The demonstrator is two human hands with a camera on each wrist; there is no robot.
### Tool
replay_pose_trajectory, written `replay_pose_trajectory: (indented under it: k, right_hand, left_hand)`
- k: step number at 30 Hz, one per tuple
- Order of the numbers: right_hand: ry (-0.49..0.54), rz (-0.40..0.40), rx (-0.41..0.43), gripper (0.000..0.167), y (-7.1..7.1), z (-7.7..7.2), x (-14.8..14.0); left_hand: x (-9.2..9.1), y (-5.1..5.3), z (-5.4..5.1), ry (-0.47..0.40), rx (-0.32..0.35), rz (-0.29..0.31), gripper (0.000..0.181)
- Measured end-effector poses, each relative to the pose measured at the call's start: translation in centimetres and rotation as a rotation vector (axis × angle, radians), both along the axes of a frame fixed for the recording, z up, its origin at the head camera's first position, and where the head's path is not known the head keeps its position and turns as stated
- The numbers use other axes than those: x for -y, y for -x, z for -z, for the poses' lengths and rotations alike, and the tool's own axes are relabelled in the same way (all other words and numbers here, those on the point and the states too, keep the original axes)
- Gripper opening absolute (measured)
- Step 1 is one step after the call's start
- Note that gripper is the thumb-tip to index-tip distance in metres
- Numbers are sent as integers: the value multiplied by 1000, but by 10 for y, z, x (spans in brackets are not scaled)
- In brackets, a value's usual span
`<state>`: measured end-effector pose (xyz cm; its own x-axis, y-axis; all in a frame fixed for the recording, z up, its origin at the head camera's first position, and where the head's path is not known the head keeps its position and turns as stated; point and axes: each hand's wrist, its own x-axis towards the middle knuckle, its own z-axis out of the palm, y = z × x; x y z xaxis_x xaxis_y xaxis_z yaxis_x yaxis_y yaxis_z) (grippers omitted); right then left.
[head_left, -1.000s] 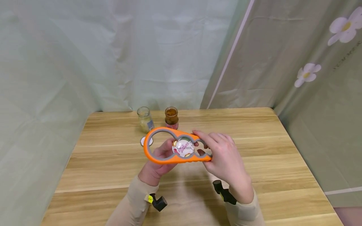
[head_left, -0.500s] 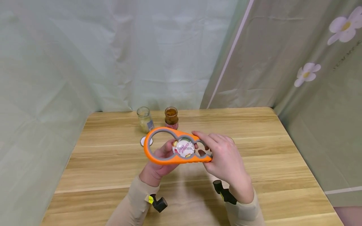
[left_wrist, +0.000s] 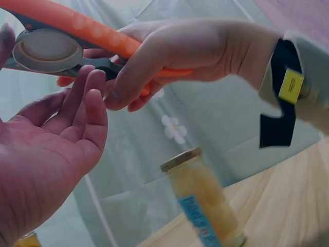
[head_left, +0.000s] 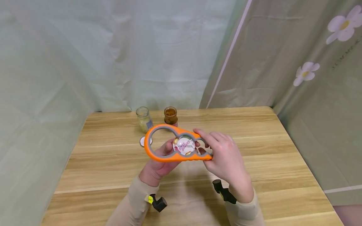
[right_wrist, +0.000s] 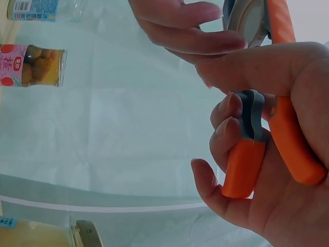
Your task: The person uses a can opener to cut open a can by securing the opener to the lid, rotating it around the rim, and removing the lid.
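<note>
The right hand [head_left: 226,157] has its grip clamped on the handles of an orange-and-grey jar opener [head_left: 183,157], raised above the light-brown wooden table [head_left: 282,175]. A round, white printed lid [head_left: 184,145] sits in the opener's middle opening. Below it is the left hand [left_wrist: 51,149], fingers loosely bent; whether they touch the lid, I cannot tell.

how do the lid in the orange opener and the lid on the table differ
The opener lid shows pink lettering; the table lid shows a pale face. The opener lid is held aloft; the table lid lies flat, partly hidden by the opener. Both are round.
</note>
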<state>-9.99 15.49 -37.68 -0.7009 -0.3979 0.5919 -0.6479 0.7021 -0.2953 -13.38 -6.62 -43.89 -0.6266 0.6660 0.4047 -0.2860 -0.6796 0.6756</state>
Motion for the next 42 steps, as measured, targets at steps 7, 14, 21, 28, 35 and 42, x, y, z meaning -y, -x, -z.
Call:
replay_pose_trajectory:
  k: [7, 14, 21, 28, 35, 42]
  right_hand:
    - [16, 9, 11, 69, 0, -2, 1]
    - [21, 6, 15, 68, -1, -2, 1]
    - [17, -11, -7, 76, 0, 0, 1]
    - [6, -10, 10, 84, 0, 1, -1]
    - [-3, -10, 4, 82, 0, 1, -2]
    - [-4, -18, -9, 81, 1, 0, -2]
  left_hand:
    - [8, 0, -2, 23, 66, -32, 57]
    - [6, 0, -2, 55, 70, -18, 61]
    - [6, 0, 0, 22, 85, 38, 58]
    - [7, -2, 1, 38, 126, 78, 64]
    - [4, -1, -1, 19, 110, 91, 56]
    - [3, -1, -2, -28, 86, 111, 51]
